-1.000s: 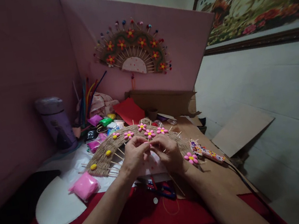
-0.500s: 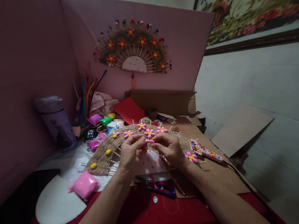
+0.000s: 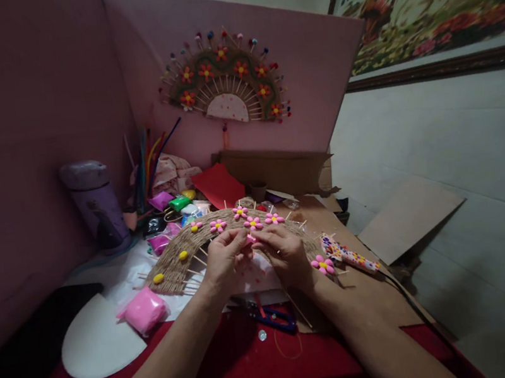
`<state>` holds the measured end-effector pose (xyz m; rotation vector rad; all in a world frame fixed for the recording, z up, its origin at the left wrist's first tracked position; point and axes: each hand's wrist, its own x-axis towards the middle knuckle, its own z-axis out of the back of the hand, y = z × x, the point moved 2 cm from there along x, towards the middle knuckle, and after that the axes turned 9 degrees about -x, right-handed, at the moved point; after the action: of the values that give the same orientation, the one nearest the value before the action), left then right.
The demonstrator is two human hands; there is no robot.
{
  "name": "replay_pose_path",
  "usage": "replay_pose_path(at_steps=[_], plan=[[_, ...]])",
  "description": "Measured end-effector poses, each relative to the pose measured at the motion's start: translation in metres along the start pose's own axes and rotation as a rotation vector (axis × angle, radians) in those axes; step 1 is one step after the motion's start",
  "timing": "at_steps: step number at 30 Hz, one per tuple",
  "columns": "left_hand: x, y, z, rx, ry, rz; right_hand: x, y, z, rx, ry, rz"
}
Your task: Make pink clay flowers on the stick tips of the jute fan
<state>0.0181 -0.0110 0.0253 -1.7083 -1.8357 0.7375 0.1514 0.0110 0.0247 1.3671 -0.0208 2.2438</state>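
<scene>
Between the fingertips of both hands is a small piece of pink modelling clay (image 3: pixel 251 238), mostly covered by the fingers. My left hand (image 3: pixel 226 258) pinches it from one side and my right hand (image 3: pixel 285 251) from the other. Both are held just above a fan of twine and sticks (image 3: pixel 173 262). Pink clay flowers with yellow centres, such as one flower (image 3: pixel 239 212), sit along its band. Toward its left end are bare yellow clay dots (image 3: pixel 158 278). A packet of pink clay (image 3: pixel 143 311) lies left of the fan.
A glue gun in flowered wrap (image 3: pixel 350 256) rests on cardboard at the right, its cord trailing forward. Blue-handled scissors (image 3: pixel 273 318) lie on the red cloth (image 3: pixel 223 366). At left are a white half disc (image 3: pixel 99 341) and a purple bottle (image 3: pixel 96 207). A finished fan (image 3: pixel 224 78) hangs behind.
The fingertips have drawn closer together, and the pink clay, earlier a short strip stretched between them, now shows as a more compact piece. Nothing else on the table has moved.
</scene>
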Motion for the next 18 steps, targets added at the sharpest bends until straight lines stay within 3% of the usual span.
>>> replay_pose_path(at_steps=[9,18], plan=[[-0.0010,-0.0004,-0.0017,0.085,-0.018,-0.097,0.0000,0.0017,0.0005,0.001,0.011,-0.008],[-0.0037,0.0006,-0.0033,0.098,0.010,-0.074,0.0020,0.0027,0.0000,0.019,0.072,-0.063]])
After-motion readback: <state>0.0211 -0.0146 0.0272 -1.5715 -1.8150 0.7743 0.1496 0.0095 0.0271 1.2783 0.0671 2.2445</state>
